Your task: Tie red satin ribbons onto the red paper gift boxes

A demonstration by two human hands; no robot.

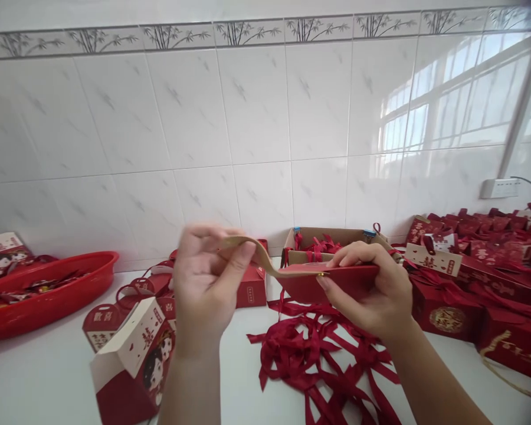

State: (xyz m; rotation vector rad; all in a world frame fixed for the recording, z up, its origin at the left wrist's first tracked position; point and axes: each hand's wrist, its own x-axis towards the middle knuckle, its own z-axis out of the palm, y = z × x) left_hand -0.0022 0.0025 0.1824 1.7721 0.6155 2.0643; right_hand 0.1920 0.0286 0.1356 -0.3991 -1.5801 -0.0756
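Observation:
My right hand (371, 295) grips a flat-looking red gift bag or box (307, 289), seen nearly edge-on above the table. A tan-backed strap (272, 268) curves from it to the left, with a small gold rivet near my right thumb. The strap's other end is pinched between the thumb and fingers of my left hand (212, 277). Below lies a tangled heap of dark red ribbons (292, 348). At my left forearm stands an open red and cream candy box (135, 360) with cartoon figures and a double-happiness print.
A red plastic basin (71, 295) with small wrapped items sits at the left. Behind my hands is a cardboard box (289, 239) of red ribbons. Many red gift boxes (446, 310) crowd the right side. A white tiled wall (261, 118) closes off the back.

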